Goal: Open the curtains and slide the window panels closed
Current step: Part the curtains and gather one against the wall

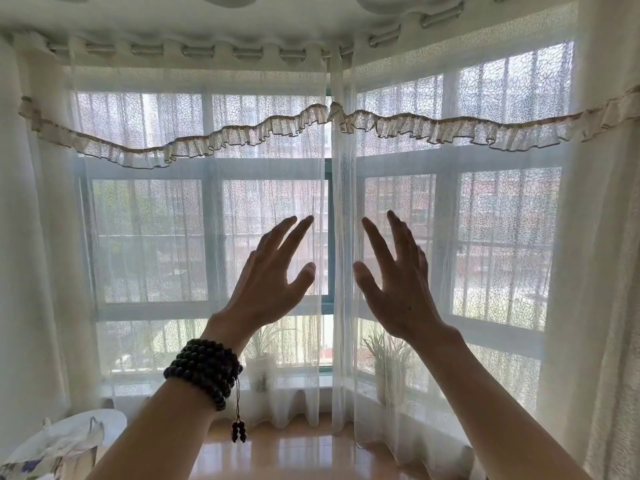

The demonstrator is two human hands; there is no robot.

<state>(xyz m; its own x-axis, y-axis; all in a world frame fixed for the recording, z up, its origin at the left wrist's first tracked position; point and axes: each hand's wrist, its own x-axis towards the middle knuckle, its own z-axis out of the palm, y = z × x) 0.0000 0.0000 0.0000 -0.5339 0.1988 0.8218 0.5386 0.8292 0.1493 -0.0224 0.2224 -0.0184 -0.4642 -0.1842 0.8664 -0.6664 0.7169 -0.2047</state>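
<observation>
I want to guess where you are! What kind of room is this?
Probably a room in a home, at a bay window. Sheer curtains hang closed across the window, potted plants stand on the sill, and the floor is shiny wood. Both hands, left and right, reach toward the curtains.

Floor [311, 455]: glossy, warm wood tone, reflecting window light. Curtain hems [298, 415] reach down to it at the far edge. Sill [304, 381]: pale ledge under the window, behind the sheers, carrying 2 potted plants, 1 left of centre [259, 358] and 1 right of centre [384, 362], well apart. Table [104, 419]: round white top, lower left, with patterned cloth [52, 452] lying on it.
</observation>
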